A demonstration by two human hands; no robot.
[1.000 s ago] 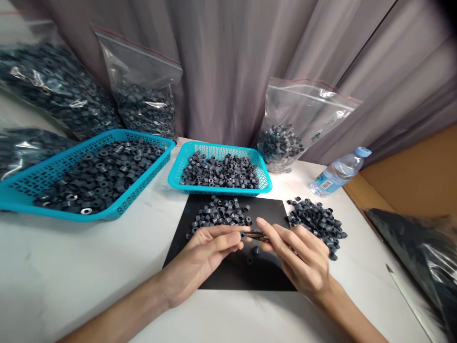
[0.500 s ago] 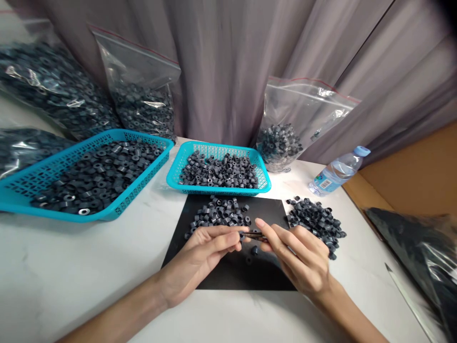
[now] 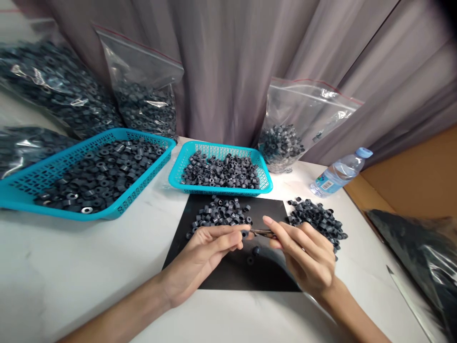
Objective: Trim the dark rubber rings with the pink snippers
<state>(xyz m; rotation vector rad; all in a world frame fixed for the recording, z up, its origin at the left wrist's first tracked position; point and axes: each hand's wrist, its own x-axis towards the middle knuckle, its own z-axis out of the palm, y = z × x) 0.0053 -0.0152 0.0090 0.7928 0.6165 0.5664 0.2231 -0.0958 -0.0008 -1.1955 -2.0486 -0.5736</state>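
My left hand [image 3: 203, 250] pinches a small dark grey ring-shaped piece [image 3: 244, 234] between thumb and fingertips, its hole facing me. My right hand [image 3: 310, 255] is closed around a thin metal tool that looks like tweezers [image 3: 263, 233]; its tips point left, close beside the ring. Whether they touch it I cannot tell. Both hands are above a black mat [image 3: 228, 278]. On the mat behind my left hand lies a heap of similar rings [image 3: 221, 213]. Two loose pieces, one a dark ring [image 3: 250, 260], lie below the tool.
Two blue baskets, a large one [image 3: 139, 183] at left and a smaller one [image 3: 221, 191] behind the mat, hold many rings. Another ring pile [image 3: 317, 216] lies right of the mat. Filled zip bags [image 3: 146, 105] and a water bottle [image 3: 339, 172] stand at the back.
My right hand and the tool have shifted slightly right, away from the ring. The ring in my left hand now shows more plainly. The whole view has shifted a little.
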